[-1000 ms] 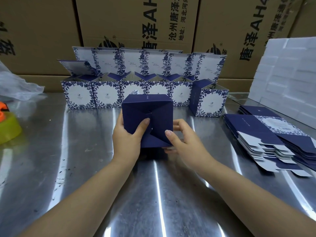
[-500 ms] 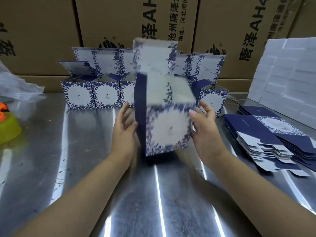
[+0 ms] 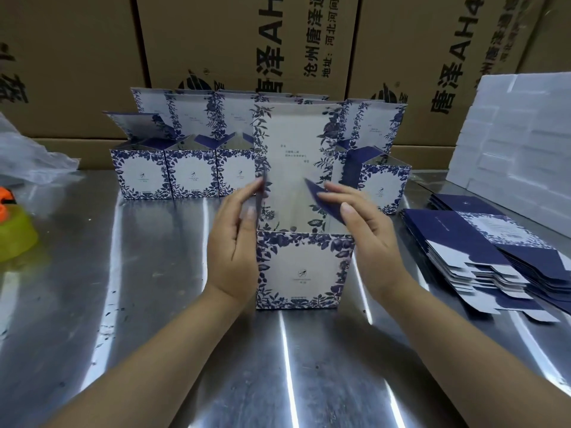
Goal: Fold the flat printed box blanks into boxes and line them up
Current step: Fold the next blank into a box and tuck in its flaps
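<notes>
at the near middle of the counter one box stands upright, lid panel up, top not closed. left grip is released, fingers straight beside the left wall, tips up at the blurred left flap; can't tell if they touch it. right grip is released too, straight fingers on the navy right flap, grasping nothing. risks, my read: flat-finger push on a light box on slick steel, so it may skid or tip; a flap pushed off its score line would crease; the tall lid could knock the row behind when the box is slid back. counts: 1 box in work; finished boxes in the row, 3 showing left of it, 1 skewed box on the right, any behind the lid hidden; 1 fanned pile of flat blanks at right, sheet count unreadable
</notes>
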